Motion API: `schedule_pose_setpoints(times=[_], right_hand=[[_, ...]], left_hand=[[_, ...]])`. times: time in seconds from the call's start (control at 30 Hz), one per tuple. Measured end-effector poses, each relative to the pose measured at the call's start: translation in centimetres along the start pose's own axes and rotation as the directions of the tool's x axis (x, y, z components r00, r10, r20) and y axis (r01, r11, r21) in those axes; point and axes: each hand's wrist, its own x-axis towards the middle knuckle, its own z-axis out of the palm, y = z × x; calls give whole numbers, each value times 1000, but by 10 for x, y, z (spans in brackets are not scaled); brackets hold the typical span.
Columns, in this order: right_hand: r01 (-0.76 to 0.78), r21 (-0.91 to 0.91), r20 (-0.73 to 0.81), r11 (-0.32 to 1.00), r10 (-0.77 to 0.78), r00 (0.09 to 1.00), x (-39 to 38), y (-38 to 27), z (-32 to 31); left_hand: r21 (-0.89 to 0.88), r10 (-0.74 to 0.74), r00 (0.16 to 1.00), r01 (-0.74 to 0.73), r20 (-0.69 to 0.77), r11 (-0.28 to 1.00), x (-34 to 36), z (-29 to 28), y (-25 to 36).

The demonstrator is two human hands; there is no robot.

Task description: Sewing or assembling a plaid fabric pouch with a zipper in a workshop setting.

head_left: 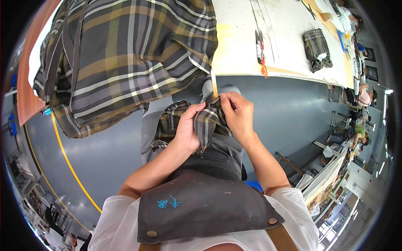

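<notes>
In the head view, both hands meet near the centre of the frame over the person's lap. The left hand (188,129) holds a bunched plaid cloth (206,124), thumb along its upper side, the other fingers mostly hidden behind the fabric. The right hand (239,115), just right of centre, pinches the top of the same cloth between thumb and bent fingers, its grip narrow. The cloth, in brown, black and pale checks, sits at the middle of the frame, with a loose fold hanging between the hands and more fabric spreading left of the left hand. A narrow yellowish strip (215,85) stands just above the cloth; whether they touch, I cannot tell.

A large plaid piece (138,50) fills the upper left, draped over the edge of a pale table (289,27). On that table, at the upper centre-right, lie pens (259,48) beside an orange tassel (264,70), and farther right a small folded plaid bundle (317,47). A dark apron (205,205) covers the lower centre, and a yellow line (70,157) crosses the grey floor (113,146) at the left
</notes>
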Motion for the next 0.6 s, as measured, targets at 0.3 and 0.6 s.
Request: schedule_pose_setpoints(times=[0.3,0.6], right_hand=[[-67,13,100,998,65,993,3,-14,-4],[77,-161,79,984,-65,995,-13,-1,-20]], left_hand=[[304,-24,998,40,-55,952,4,11,30],[685,-41,992,-49,115,727,29,0,37]])
